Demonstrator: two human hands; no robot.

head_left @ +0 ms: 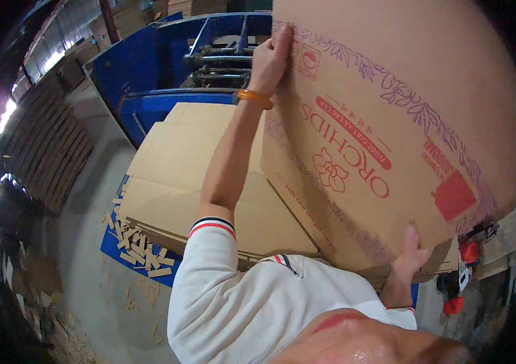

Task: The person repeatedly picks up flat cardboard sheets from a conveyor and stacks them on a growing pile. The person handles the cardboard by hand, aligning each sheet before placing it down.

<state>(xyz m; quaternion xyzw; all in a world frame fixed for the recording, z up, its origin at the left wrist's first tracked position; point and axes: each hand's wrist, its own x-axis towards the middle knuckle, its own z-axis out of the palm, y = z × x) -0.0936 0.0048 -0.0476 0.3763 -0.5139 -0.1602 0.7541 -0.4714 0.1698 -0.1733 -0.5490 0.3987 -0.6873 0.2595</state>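
A large printed cardboard sheet [355, 133], brown with purple leaf borders and red print, is held up and tilted in front of me. My left hand [270, 60], with an orange band on its wrist, is closed on the sheet's upper left edge. At the lower right edge, my right hand [411, 258] grips it, thumb on the printed face and fingers hidden behind. Below and to the left lies a stack of plain brown cardboard sheets [209, 164], partly covered by my left arm and the raised sheet.
Behind the stack stands a blue machine [155, 60] with metal rollers [227, 59]. Cardboard scraps [139, 249] lie on a blue surface at the stack's left corner, more on the grey floor [82, 242]. Tall cardboard piles [45, 145] stand far left. Red-and-black items [467, 252] sit at right.
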